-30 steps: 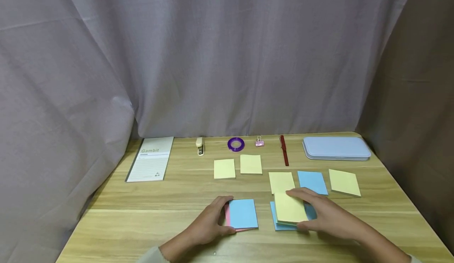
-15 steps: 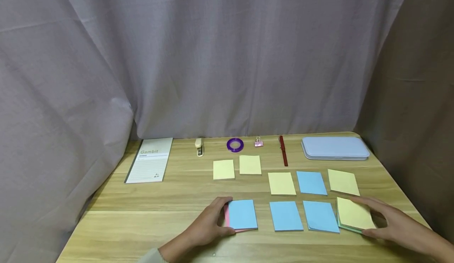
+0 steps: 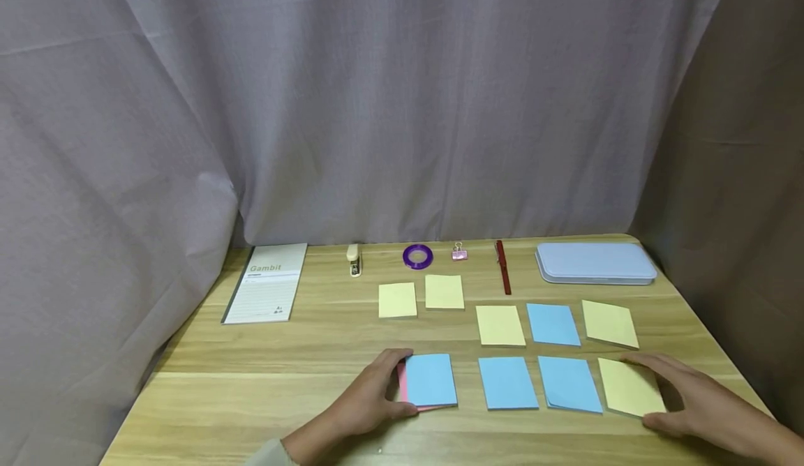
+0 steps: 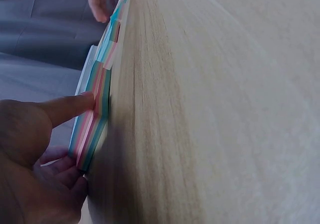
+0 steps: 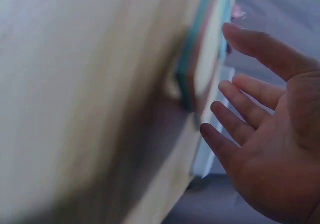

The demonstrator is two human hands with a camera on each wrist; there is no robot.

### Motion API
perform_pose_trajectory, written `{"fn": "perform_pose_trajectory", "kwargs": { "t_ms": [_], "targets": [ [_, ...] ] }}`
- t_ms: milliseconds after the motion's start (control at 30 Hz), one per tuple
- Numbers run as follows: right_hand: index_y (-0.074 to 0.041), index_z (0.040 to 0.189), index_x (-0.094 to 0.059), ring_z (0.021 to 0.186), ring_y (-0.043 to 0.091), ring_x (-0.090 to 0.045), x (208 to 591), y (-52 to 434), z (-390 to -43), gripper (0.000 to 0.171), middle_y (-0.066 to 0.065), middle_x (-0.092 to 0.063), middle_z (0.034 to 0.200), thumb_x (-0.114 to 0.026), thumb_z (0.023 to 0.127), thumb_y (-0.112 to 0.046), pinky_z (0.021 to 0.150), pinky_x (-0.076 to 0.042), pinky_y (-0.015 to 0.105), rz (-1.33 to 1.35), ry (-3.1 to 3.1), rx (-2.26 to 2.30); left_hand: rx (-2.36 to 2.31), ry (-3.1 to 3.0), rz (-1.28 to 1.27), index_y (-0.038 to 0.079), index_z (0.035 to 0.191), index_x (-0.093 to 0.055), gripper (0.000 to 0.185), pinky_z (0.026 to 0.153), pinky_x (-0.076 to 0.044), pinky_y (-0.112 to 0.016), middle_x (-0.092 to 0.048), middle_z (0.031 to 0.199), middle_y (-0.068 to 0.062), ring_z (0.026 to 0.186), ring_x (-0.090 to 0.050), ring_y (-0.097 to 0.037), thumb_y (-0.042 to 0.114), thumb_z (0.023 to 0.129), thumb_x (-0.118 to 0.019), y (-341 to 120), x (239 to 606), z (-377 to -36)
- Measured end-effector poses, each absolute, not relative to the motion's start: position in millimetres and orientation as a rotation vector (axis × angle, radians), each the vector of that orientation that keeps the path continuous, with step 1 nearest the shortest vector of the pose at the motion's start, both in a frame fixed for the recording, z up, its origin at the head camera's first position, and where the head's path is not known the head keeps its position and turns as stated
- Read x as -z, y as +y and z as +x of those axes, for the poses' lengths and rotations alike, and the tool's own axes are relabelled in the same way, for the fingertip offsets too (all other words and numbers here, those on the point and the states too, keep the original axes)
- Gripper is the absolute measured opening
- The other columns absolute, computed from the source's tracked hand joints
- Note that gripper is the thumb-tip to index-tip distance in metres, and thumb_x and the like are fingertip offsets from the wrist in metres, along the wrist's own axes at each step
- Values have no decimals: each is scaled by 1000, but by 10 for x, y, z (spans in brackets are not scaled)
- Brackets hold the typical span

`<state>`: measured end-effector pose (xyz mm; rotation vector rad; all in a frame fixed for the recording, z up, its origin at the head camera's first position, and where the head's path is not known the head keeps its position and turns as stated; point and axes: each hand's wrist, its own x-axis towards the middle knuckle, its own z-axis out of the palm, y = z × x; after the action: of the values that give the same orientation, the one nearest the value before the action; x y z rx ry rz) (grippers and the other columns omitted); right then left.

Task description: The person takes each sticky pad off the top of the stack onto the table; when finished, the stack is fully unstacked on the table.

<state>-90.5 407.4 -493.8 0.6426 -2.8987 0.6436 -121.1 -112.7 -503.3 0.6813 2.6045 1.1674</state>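
My left hand (image 3: 397, 382) grips the left edge of a stack of sticky notes (image 3: 430, 379) with a blue top and pink beneath. In the left wrist view the thumb (image 4: 75, 104) presses the far edge of the stack (image 4: 97, 102) and the fingers curl at its near corner. My right hand (image 3: 654, 391) lies open around the right side of a yellow-topped pad (image 3: 628, 386) that rests flat on the table. The right wrist view shows the right hand (image 5: 217, 79) with straight fingers, a little apart from that pad (image 5: 200, 69).
Two blue pads (image 3: 507, 382) (image 3: 568, 384) lie between my hands. Behind them are yellow (image 3: 499, 325), blue (image 3: 553, 324) and yellow (image 3: 609, 323) pads, and two more yellow ones (image 3: 419, 296). Notebook (image 3: 266, 281), stapler (image 3: 354, 259), purple tape ring (image 3: 417, 256), pink clip (image 3: 459, 252), red pen (image 3: 502, 266) and blue tin (image 3: 594, 262) line the back edge.
My right hand carried the yellow-topped pad from the middle stack to the right end of the front row, laid it flat and loosened its hold. The left hand stayed put.
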Motion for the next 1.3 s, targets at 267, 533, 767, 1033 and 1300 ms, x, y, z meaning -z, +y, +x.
{"fn": "perform_pose_trajectory", "kwargs": {
  "t_ms": [267,533,767,1033,1300],
  "targets": [
    [-26,152,-50,135,-22,-24,4634,3457,-972,88,-4,-55,146,-91,75,-40,95,-26,-1,783,-2839,-740,-1143,2587,695,6,152,-43,88,119,-38,-46,-51,149,-4,140,-47,-23,27,81,-89,-1141,5038,-1228],
    [-23,154,-47,139,35,-49,4521,2512,-1182,82,4,-52,152,-82,85,-50,104,-50,52,928,-3012,-899,-1041,2627,763,3,154,-41,92,120,-38,-43,-49,150,-4,140,-47,-23,22,79,-91,-1141,5050,-1238],
    [-10,157,-41,145,38,-42,4612,1823,-1355,91,15,-43,159,-83,85,-46,113,-40,62,1072,-3073,-1025,-915,2715,767,6,153,-44,92,115,-44,-44,-53,149,-4,137,-52,-26,29,78,-92,-1136,5027,-1222],
    [-3,156,-40,142,37,-45,4753,1498,-1383,96,16,-45,157,-87,81,-42,112,-43,59,1120,-3134,-884,-992,2678,753,7,151,-47,86,114,-45,-42,-58,141,-2,132,-55,-21,26,79,-91,-1139,5027,-1227],
    [-6,153,-46,132,28,-54,4760,1523,-1386,87,7,-50,151,-88,82,-32,105,-50,53,1096,-3080,-862,-1009,2682,741,9,151,-47,87,111,-47,-40,-59,135,1,125,-56,-15,27,79,-91,-1165,5043,-1227]
  ]
}}
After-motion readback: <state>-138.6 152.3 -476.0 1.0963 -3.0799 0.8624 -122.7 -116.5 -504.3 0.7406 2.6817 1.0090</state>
